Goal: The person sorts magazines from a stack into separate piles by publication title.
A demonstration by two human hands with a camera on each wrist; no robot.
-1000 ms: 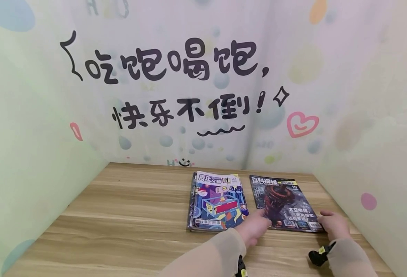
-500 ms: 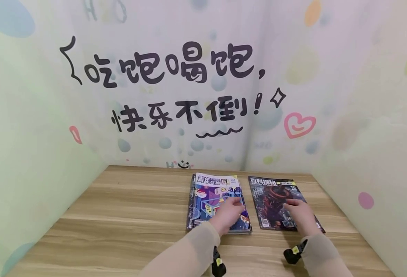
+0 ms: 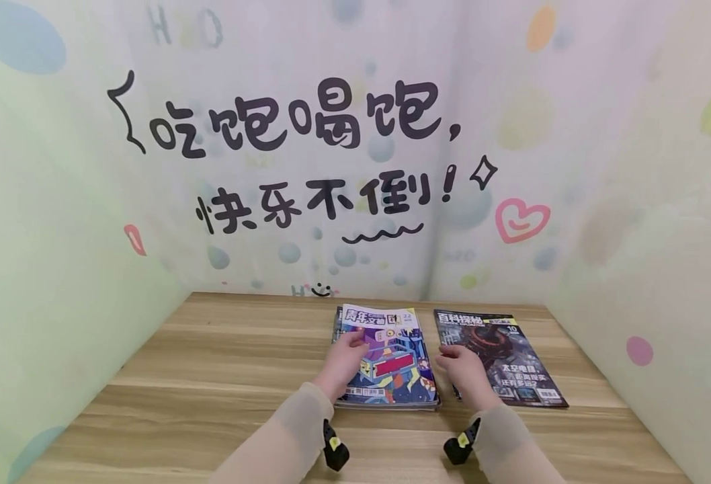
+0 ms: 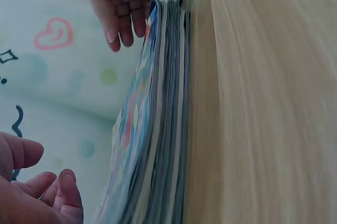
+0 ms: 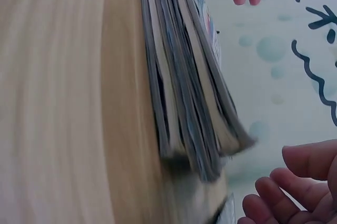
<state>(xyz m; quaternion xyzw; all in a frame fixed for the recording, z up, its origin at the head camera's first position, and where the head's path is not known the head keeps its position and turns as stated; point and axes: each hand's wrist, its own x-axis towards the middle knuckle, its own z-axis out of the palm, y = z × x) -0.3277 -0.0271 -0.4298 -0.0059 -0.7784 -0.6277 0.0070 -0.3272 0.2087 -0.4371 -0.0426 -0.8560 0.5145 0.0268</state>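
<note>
A stack of several magazines [image 3: 394,366], topped by a colourful cover with a purple title, lies flat on the wooden table. My left hand [image 3: 345,359] is over the left part of its top cover, fingers loosely bent and holding nothing. To the stack's right, my right hand [image 3: 467,376] hovers with relaxed fingers, overlapping the left edge of a dark-covered magazine [image 3: 513,353]. Both wrist views show the uneven near edges of the stack [image 4: 171,92]. Seen from the right wrist, the right hand [image 5: 303,187] is apart from the stack.
The wooden table [image 3: 222,376] extends left and in front of the magazines. A printed wall [image 3: 271,262] with black lettering rises behind it, and pale side panels [image 3: 640,282] flank both sides. Each wrist wears a small black camera [image 3: 461,447].
Both hands have moved left, away from the lower corners of the dark magazine. My left hand crossed over the stack to its left side; my right hand came to the gap between. The magazines stay put.
</note>
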